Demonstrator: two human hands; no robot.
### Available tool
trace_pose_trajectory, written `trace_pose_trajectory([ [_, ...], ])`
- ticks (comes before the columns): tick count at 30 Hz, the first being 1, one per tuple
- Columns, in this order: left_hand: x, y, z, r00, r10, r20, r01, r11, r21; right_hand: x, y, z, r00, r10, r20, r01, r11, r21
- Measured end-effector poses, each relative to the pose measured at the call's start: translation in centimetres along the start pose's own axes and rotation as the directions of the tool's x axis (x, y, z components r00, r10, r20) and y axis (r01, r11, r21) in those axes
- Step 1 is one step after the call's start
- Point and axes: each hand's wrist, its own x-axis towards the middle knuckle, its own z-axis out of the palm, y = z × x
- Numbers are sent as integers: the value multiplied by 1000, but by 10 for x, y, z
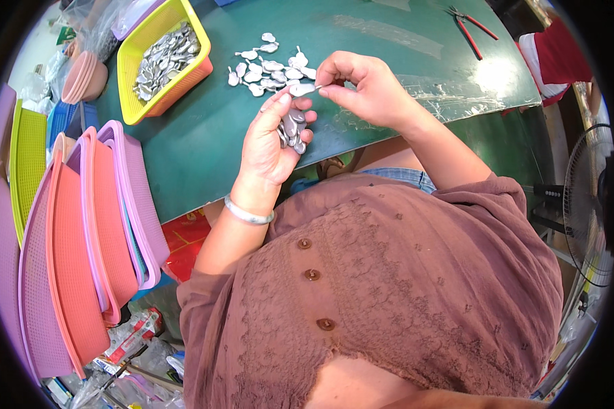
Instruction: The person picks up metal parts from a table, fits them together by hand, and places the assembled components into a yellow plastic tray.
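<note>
My left hand (260,143), with a pale bangle on its wrist, curls around several small silver-grey metal pieces (293,128), rounded and gourd-like. Between its thumb and fingertip sits one more silver piece (302,89), held above the others. My right hand (370,87) pinches the thin right end of that same piece with thumb and forefinger. Just beyond my hands, a loose group of similar silver pieces (273,68) lies on the green table (205,146); some have a thin stem or loop. A yellow basket (126,82) at the far left holds a heap of them (167,60).
Red-handled pliers (469,37) lie at the far right of the table. Purple, coral and green plastic baskets (92,232) stand nested at the left, near stacked pink bowls (84,76). A fan (587,198) stands at the right, below red-and-white cloth (556,58).
</note>
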Motion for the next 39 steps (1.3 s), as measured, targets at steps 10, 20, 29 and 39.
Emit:
trace_pose_trajectory([
  [10, -4, 2, -2, 1000, 8, -22, -9, 1000, -8, -4, -6, 14, 988, -143, -54, 143, 990, -5],
  [20, 2, 45, -13, 990, 47, -134, -60, 994, -96, 0, 13, 1, 997, -81, -7, 69, 897, -437],
  [29, 62, 191, -22, 522, 849, -80, -641, 452, 620, 29, 24, 2, 996, 72, 56, -13, 721, -692],
  [39, 18, 78, -13, 776, 630, -18, -439, 560, 703, 34, 30, 7, 998, 66, 21, -43, 824, -565],
])
